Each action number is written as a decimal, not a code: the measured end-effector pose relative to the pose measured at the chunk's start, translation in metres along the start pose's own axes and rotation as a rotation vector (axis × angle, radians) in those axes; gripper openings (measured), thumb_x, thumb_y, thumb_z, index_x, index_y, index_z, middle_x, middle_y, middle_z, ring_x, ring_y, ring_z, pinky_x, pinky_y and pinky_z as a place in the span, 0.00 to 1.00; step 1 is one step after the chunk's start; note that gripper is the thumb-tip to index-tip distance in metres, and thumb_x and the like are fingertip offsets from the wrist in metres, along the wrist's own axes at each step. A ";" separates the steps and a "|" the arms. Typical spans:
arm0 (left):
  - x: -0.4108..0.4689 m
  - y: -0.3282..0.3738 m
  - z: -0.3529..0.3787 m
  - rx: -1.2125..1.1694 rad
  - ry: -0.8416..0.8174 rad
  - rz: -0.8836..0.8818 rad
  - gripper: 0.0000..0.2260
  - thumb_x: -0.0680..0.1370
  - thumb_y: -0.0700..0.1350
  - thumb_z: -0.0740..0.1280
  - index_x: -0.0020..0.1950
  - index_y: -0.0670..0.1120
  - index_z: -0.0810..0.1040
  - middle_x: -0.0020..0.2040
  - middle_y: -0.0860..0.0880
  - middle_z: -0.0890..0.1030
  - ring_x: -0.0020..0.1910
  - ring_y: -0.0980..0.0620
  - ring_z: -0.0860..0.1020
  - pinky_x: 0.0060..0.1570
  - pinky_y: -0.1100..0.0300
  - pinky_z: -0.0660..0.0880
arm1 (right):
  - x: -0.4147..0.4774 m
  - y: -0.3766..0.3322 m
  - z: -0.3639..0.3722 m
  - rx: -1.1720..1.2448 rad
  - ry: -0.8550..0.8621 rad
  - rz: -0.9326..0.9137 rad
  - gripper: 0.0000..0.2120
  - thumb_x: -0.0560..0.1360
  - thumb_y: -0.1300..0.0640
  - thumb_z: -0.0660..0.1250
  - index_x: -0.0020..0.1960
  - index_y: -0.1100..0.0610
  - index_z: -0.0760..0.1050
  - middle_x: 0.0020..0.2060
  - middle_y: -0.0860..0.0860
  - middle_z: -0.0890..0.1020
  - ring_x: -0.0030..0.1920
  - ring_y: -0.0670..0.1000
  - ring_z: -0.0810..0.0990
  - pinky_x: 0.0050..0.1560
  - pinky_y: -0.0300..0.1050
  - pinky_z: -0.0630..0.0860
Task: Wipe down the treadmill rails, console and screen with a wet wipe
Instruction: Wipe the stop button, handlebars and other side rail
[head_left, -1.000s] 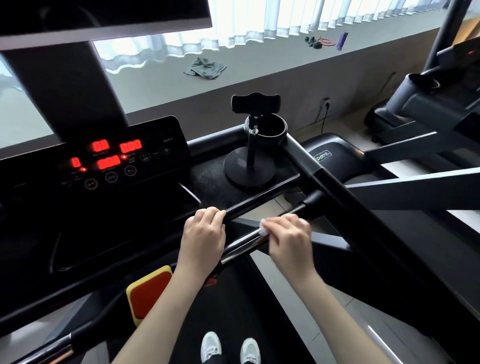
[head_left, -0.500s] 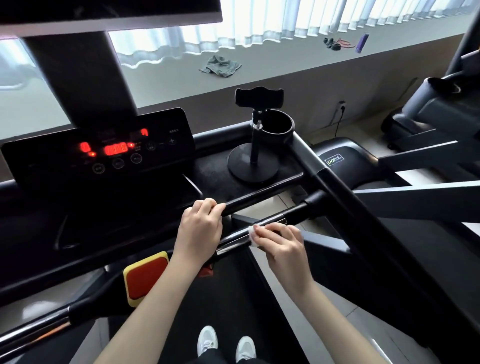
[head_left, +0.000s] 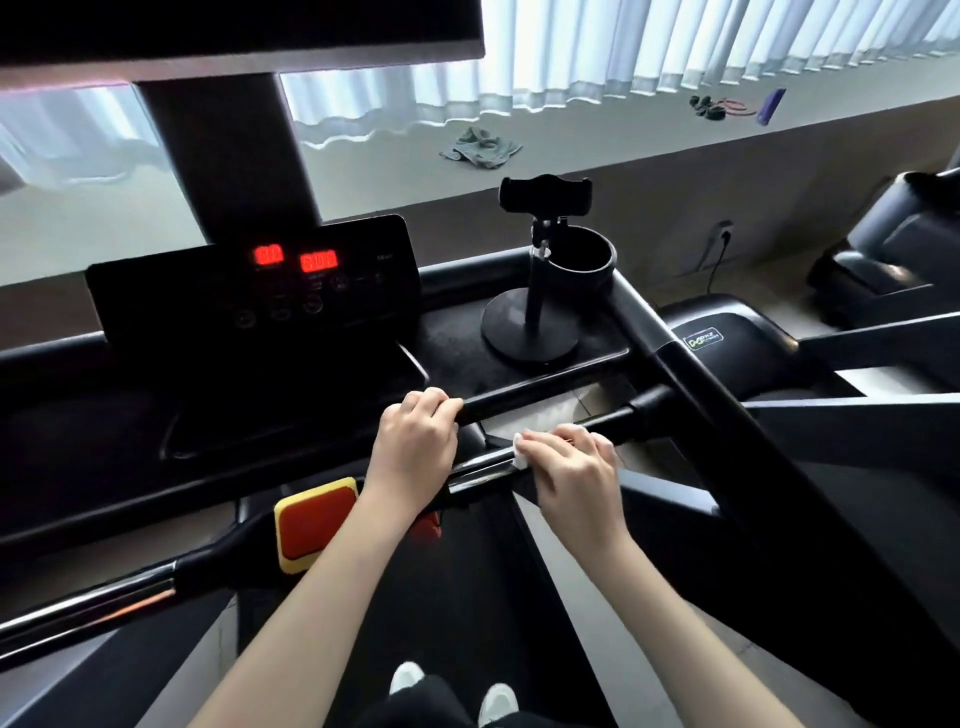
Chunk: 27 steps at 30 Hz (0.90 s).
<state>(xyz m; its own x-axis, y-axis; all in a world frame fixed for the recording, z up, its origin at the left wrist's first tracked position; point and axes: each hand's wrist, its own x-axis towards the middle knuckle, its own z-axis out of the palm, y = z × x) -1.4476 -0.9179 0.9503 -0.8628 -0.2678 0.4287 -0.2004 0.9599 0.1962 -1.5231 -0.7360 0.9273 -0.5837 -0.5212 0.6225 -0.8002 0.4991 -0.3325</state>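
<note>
My left hand (head_left: 415, 441) grips the black front bar (head_left: 530, 397) of the treadmill console, fingers curled over its top. My right hand (head_left: 571, 467) holds a white wet wipe (head_left: 519, 451) wrapped against the chrome crossbar (head_left: 483, 470), with the wipe's edge showing at my fingertips. The black console (head_left: 249, 291) with red lit digits stands ahead on the left. The dark screen (head_left: 234, 31) hangs above it on a thick post.
A black phone holder (head_left: 540, 270) on a round base stands on the console tray beside a cup holder (head_left: 587, 260). A red and yellow stop pad (head_left: 311, 525) sits on the lower bar. Another treadmill (head_left: 883, 249) is to the right. A grey cloth (head_left: 480, 148) lies on the windowsill.
My right hand with the wipe slid left along the chrome bar, then a little back to the right. The left hand has kept its grip on the front bar.
</note>
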 end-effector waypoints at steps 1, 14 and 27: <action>-0.001 -0.001 -0.003 0.020 -0.023 -0.015 0.14 0.73 0.42 0.61 0.51 0.42 0.83 0.45 0.47 0.81 0.43 0.45 0.80 0.38 0.51 0.77 | -0.001 -0.008 0.002 0.012 -0.027 -0.045 0.08 0.70 0.60 0.70 0.46 0.52 0.84 0.47 0.42 0.85 0.51 0.46 0.74 0.55 0.44 0.64; -0.017 -0.019 -0.020 0.001 -0.119 -0.067 0.15 0.68 0.41 0.67 0.53 0.42 0.84 0.46 0.49 0.82 0.44 0.46 0.81 0.39 0.51 0.76 | 0.004 -0.030 0.012 0.014 -0.106 0.008 0.09 0.73 0.53 0.63 0.45 0.50 0.83 0.45 0.41 0.85 0.51 0.47 0.77 0.55 0.45 0.64; -0.038 -0.096 -0.054 -0.007 -0.259 -0.153 0.26 0.78 0.55 0.49 0.72 0.48 0.71 0.71 0.54 0.72 0.71 0.53 0.65 0.67 0.54 0.56 | 0.004 -0.057 0.021 -0.043 -0.059 0.191 0.12 0.74 0.53 0.62 0.45 0.53 0.84 0.43 0.43 0.85 0.50 0.50 0.79 0.57 0.43 0.61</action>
<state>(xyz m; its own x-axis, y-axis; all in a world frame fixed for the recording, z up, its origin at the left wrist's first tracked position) -1.3705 -1.0041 0.9623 -0.9127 -0.3784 0.1543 -0.3350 0.9090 0.2480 -1.4828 -0.7810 0.9331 -0.7322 -0.4534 0.5083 -0.6685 0.6214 -0.4086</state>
